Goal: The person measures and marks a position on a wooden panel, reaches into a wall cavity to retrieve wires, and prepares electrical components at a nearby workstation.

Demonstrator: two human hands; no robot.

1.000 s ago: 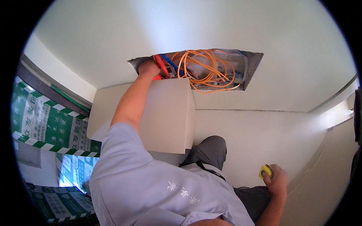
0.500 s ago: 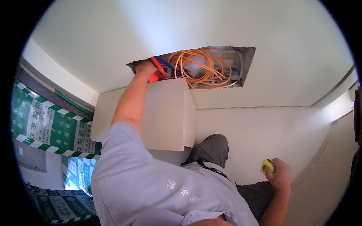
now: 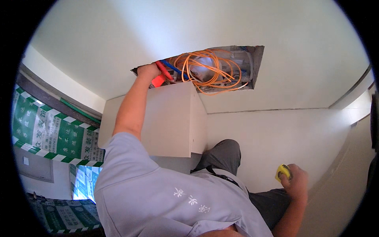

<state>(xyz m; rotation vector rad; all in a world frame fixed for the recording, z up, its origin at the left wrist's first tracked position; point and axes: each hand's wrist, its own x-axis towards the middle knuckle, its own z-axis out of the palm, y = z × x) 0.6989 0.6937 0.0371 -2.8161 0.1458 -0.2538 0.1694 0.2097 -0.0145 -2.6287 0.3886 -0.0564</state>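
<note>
My left hand [image 3: 148, 72] reaches to the left end of a rough rectangular opening [image 3: 250, 73] in the white surface, beside a red tube [image 3: 165, 70] and a red piece [image 3: 158, 80]; its fingers are mostly hidden. A blue tube [image 3: 177, 69], loops of orange cable [image 3: 215, 78] and a whitish lump [image 3: 202, 68] lie inside. My left forearm passes over a cream box-like panel piece [image 3: 167, 122] below the opening. At lower right, my right hand [image 3: 296, 180] grips a yellow tape measure [image 3: 283, 172].
Green-and-white printed protective sheeting [image 3: 65, 136] lines the left side, with a grey panel [image 3: 33, 168] below it. A pale panel edge [image 3: 335, 166] curves along the right. My dark-trousered knee [image 3: 225, 152] is bent beside the cream piece.
The view has shifted slightly, with the opening now higher and further left. My right hand with the tape measure has moved a little right and up. My left hand remains at the opening's left end.
</note>
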